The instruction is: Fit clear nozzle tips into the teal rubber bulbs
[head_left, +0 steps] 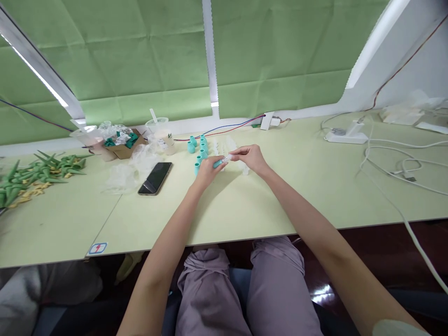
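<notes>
My left hand (206,171) is closed around a small teal piece (217,163), which points to the right. At its tip is a small translucent white piece (227,158), pinched between the fingertips of my right hand (252,157). The two pieces meet between my hands, but how they join is too small to tell. Just beyond my left hand stand several teal vase-shaped pieces (191,147) in rows. Several small translucent pieces (245,171) lie on the table behind and below my right hand, partly hidden by it.
A black phone (155,178) lies left on the table (315,186), near crumpled clear bags (121,179), a drink cup (166,140) and a small cardboard box (128,150). Green and yellow pieces (45,170) are piled far left. Right are a power strip (346,136) and white cables (402,161).
</notes>
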Demonstrator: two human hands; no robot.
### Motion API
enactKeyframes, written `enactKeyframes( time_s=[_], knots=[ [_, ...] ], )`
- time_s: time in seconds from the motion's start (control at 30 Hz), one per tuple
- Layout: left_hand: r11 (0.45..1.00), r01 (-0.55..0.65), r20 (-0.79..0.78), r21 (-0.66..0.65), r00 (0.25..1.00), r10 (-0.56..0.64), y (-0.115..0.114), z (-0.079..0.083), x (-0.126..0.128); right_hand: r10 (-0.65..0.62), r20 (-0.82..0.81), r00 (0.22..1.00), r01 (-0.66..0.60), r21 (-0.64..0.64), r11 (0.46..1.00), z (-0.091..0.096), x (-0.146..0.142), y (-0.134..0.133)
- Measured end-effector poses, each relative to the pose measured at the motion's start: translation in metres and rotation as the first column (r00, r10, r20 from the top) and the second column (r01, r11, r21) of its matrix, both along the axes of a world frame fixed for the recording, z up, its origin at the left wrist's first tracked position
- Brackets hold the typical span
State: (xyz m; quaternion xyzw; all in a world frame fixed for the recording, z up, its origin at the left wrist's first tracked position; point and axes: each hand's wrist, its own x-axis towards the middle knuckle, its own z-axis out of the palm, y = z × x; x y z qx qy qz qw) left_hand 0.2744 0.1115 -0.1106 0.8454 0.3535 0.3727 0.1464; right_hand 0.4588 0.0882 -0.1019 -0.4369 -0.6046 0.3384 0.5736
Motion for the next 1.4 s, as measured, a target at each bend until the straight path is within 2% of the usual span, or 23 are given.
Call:
enactKeyframes(
  time_s=[0.23, 0.4, 0.6, 0.67, 0.73, 0.83, 0.9, 1.0, 1.07, 1.1, 1.13, 1.17, 1.23, 1.3, 1.33, 1.4],
  knots=[
    [0.999, 0.015, -0.107, 0.042, 0.994, -0.011, -0.006, 0.003, 0.002, 0.039, 0.088, 0.995, -0.039, -0.001, 0.999, 0.003, 0.008, -0.001],
    [0.996, 0.061, -0.177, 0.07, 0.983, -0.048, -0.009, 0.004, 0.002, 0.087, 0.18, 0.98, -0.098, 0.054, 0.994, 0.01, 0.01, -0.005],
    [0.999, 0.017, -0.156, 0.035, 0.988, -0.011, -0.006, 0.0, 0.004, 0.076, 0.18, 0.981, -0.086, 0.049, 0.995, 0.005, 0.007, -0.001],
    [1.0, 0.007, -0.1, -0.015, 0.995, -0.008, -0.006, 0.004, 0.003, 0.044, 0.173, 0.984, -0.055, 0.056, 0.997, 0.005, 0.006, 0.001],
    [0.993, 0.055, -0.003, -0.106, 0.998, -0.055, -0.008, 0.011, 0.003, 0.022, 0.164, 0.986, -0.036, 0.082, 0.996, 0.01, 0.007, 0.0],
    [0.942, 0.203, 0.166, -0.267, 0.973, -0.162, -0.013, 0.023, 0.002, 0.018, 0.142, 0.99, -0.037, 0.128, 0.991, 0.022, 0.011, -0.006],
    [0.903, 0.27, 0.264, -0.335, 0.947, -0.185, -0.014, 0.026, 0.001, 0.044, 0.138, 0.989, -0.063, 0.138, 0.988, 0.029, 0.013, -0.011],
    [0.875, 0.285, 0.442, -0.392, 0.892, -0.093, -0.006, 0.025, -0.007, 0.032, 0.183, 0.983, -0.063, 0.164, 0.984, 0.029, 0.014, -0.009],
    [0.863, 0.278, 0.568, -0.422, 0.823, 0.013, 0.003, 0.021, -0.015, -0.074, 0.299, 0.951, 0.024, 0.167, 0.986, 0.023, 0.015, 0.002],
    [0.861, 0.273, 0.619, -0.43, 0.783, 0.061, 0.008, 0.02, -0.02, -0.144, 0.403, 0.904, 0.085, 0.16, 0.983, 0.02, 0.015, 0.01],
    [0.858, 0.268, 0.657, -0.438, 0.747, 0.102, 0.013, 0.018, -0.025, -0.199, 0.53, 0.824, 0.133, 0.16, 0.978, 0.017, 0.015, 0.019],
    [0.856, 0.264, 0.686, -0.445, 0.715, 0.136, 0.016, 0.017, -0.029, -0.24, 0.654, 0.718, 0.166, 0.174, 0.971, 0.015, 0.014, 0.029],
    [0.85, 0.258, 0.722, -0.46, 0.666, 0.188, 0.021, 0.016, -0.036, -0.266, 0.849, 0.457, 0.165, 0.213, 0.963, 0.014, 0.009, 0.046],
    [0.843, 0.262, 0.742, -0.47, 0.635, 0.216, 0.023, 0.015, -0.04, -0.243, 0.948, 0.206, 0.119, 0.223, 0.968, 0.016, -0.001, 0.06],
    [0.84, 0.268, 0.748, -0.472, 0.626, 0.221, 0.023, 0.015, -0.041, -0.22, 0.97, 0.108, 0.097, 0.21, 0.973, 0.017, -0.007, 0.065],
    [0.833, 0.28, 0.755, -0.477, 0.616, 0.225, 0.024, 0.014, -0.042, -0.166, 0.986, -0.014, 0.075, 0.166, 0.983, 0.019, -0.018, 0.072]
  ],
)
